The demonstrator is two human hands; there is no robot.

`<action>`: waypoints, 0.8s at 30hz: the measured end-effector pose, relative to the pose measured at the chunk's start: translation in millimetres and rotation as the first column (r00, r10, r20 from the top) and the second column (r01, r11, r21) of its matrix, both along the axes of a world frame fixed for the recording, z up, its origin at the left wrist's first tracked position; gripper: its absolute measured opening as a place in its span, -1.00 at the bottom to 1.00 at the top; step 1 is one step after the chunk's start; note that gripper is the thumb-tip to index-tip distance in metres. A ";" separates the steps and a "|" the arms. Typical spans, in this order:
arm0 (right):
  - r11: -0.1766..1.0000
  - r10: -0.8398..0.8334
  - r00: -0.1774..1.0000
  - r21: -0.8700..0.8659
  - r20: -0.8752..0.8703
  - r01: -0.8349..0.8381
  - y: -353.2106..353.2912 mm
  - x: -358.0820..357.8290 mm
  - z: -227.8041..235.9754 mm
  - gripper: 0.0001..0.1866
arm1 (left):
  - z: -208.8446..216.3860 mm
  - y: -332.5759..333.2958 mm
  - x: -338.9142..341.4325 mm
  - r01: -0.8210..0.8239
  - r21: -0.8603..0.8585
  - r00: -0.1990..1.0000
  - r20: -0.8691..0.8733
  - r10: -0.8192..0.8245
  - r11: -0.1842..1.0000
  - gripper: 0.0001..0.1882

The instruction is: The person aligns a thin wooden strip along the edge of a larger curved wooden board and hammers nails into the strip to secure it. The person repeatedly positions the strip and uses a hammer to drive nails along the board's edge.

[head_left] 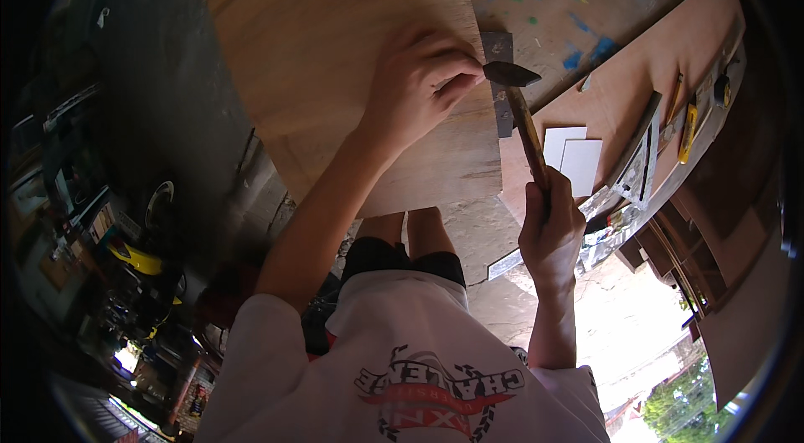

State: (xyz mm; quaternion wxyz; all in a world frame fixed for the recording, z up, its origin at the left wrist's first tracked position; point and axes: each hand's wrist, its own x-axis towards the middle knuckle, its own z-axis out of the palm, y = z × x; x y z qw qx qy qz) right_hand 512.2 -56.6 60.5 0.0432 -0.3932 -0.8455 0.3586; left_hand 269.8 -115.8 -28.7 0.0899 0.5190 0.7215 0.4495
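A large plywood sheet with visible grain spreads out before me. My left hand rests over its right edge, thumb and fingertips pinched together. Whatever sits between those fingertips is too small to make out. My right hand is wrapped round the wooden handle of a hammer. The dark hammer head is right beside the left fingertips, just past the sheet's edge. A dark flat piece pokes out from under that edge, partly hidden by the hammer.
On the right, a brown board carries two white cards, a yellow utility knife, a pencil and a tape measure. Blue paint marks stain the surface beyond. Dark boards lean at far right; yellow-black equipment stands at left.
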 end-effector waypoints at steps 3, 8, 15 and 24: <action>0.998 0.031 0.998 0.057 -0.051 -0.028 -1.2 1.2 2.0 -0.79 | -0.6 -0.5 -2.5 0.011 0.035 1.000 0.015 -0.012 0.999 -0.87; 0.992 0.049 0.994 0.121 -0.099 -0.036 -7.5 5.7 2.5 -0.77 | -1.0 -0.4 -1.9 0.007 0.072 0.998 0.066 -0.012 0.997 -0.87; 0.985 0.065 0.993 0.164 -0.096 -0.048 -9.1 4.3 -12.2 -0.76 | -4.6 -1.1 -1.8 0.004 0.065 0.998 0.058 -0.008 0.998 -0.88; 0.983 -0.009 0.989 0.180 -0.150 0.036 -14.0 0.7 -0.1 -0.79 | -5.1 1.4 -0.5 -0.001 0.075 0.997 0.074 -0.005 0.997 -0.89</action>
